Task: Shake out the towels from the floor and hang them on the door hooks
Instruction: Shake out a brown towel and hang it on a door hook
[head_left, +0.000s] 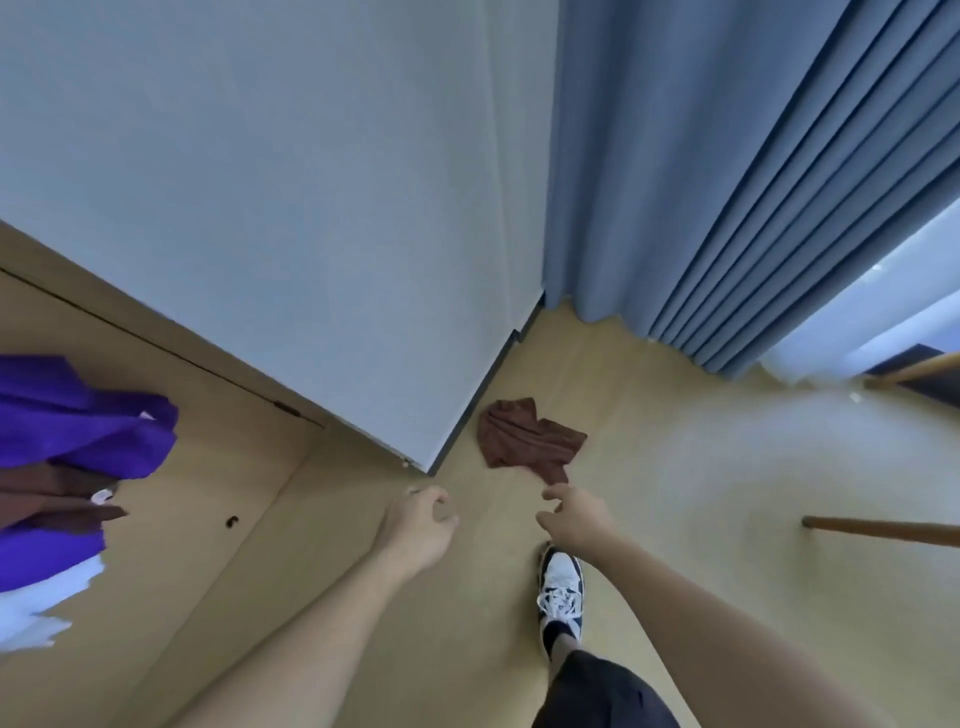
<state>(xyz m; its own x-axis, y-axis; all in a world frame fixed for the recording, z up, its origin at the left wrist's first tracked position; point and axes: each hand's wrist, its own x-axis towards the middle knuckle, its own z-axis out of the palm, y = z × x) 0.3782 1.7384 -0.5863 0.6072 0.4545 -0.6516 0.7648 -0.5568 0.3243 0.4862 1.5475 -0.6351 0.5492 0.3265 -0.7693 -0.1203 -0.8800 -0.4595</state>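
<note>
A person looks down at a pale wooden floor (675, 493) where a white wall (311, 208) meets a blue curtain (701, 182). Both bare arms reach forward and down. The left hand (421, 525) hangs with fingers loosely curled and holds nothing. The right hand (574, 512) is stretched toward the floor, fingers partly spread, also holding nothing; its fingertips appear close to the near corner of a brown towel (524, 439), though contact cannot be confirmed.

The task looks partly done. At the left edge, on a tan door (208, 493), purple cloth (78, 415), a darker brown piece and something white hang together, which suggests some towels are already up; the hooks themselves are hidden. The brown towel remains to be picked up, shaken out and hung.

That towel lies crumpled on the floor, just beside the wall's corner and ahead of the person's sneaker (561, 592). It is dark reddish-brown, bunched into soft folds with one corner pointing toward the person. It looks small and limp, likely easy to lift with one hand.
</note>
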